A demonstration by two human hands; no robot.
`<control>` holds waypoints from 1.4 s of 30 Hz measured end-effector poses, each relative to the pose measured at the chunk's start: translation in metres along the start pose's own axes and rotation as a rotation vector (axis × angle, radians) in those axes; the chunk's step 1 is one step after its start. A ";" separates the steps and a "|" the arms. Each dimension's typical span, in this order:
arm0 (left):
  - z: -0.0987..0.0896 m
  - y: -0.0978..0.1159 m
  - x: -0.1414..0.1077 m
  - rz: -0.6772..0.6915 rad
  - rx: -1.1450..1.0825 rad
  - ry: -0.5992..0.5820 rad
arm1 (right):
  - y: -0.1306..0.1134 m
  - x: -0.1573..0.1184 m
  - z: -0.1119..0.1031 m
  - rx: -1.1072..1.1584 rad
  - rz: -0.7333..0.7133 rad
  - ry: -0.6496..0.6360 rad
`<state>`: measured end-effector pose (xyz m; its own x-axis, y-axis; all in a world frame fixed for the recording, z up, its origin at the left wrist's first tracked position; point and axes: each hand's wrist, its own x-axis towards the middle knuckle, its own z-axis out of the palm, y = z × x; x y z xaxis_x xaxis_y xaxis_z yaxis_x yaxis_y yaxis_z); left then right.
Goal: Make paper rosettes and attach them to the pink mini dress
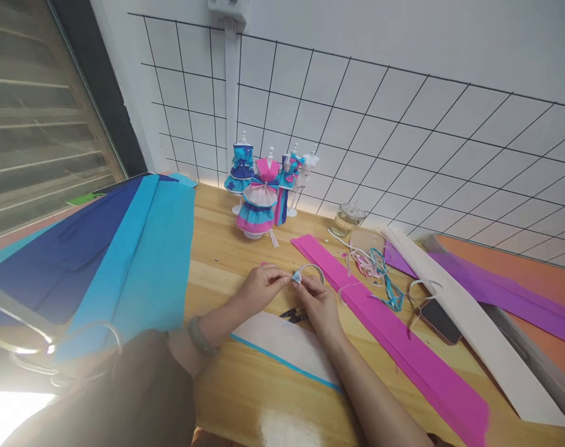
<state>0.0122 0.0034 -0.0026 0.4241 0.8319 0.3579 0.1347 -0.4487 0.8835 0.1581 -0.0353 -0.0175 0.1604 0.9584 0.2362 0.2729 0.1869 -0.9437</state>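
Note:
My left hand (pixel 266 285), with a bracelet at its wrist, pinches the left edge of a small pleated blue-and-white piece (pixel 296 277) that looks like crepe paper. The lower right side of the same piece sits between the thumb and fingers of my right hand (pixel 320 302). A thin pale strip (pixel 316 268) curls up and over from it above my right fingers. Dark-handled scissors (pixel 292 315) lie just under my right hand, partly hidden. Below both hands, a white sheet with a blue edge (pixel 287 347) lies flat on the wooden table (pixel 245 397).
Miniature dresses on stands (pixel 259 202) are at the back. A glass jar (pixel 348 218), tangled ribbon scraps (pixel 380 273) and a phone (pixel 438 321) lie right of a long pink strip (pixel 394 335). White (pixel 478 329) and purple strips (pixel 510 292) extend farther right. Blue sheets (pixel 147 261) cover the left.

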 end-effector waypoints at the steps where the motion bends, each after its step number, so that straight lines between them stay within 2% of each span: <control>1: 0.000 0.000 0.000 0.000 -0.007 0.003 | 0.001 0.000 0.000 0.003 0.004 -0.004; 4: 0.001 -0.003 0.001 -0.064 -0.124 -0.022 | 0.001 0.000 0.000 -0.005 0.001 -0.020; 12: -0.001 -0.010 0.004 -0.416 -0.574 -0.133 | -0.004 -0.001 0.000 0.036 -0.041 -0.051; 18: -0.006 -0.010 0.002 -0.564 -0.804 -0.203 | 0.001 -0.001 0.001 0.078 -0.081 -0.048; 28: -0.011 -0.009 0.003 -0.679 -0.824 -0.229 | 0.007 -0.002 0.002 0.097 -0.084 -0.039; 36: -0.013 -0.012 0.002 -0.648 -0.783 -0.265 | 0.003 -0.002 0.001 0.099 -0.077 -0.030; 42: -0.013 -0.011 0.001 -0.623 -0.764 -0.274 | -0.001 -0.002 0.001 0.042 -0.131 -0.016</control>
<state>-0.0005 0.0137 -0.0083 0.6769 0.6998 -0.2281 -0.1648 0.4462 0.8796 0.1564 -0.0374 -0.0173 0.1107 0.9285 0.3544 0.2508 0.3190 -0.9140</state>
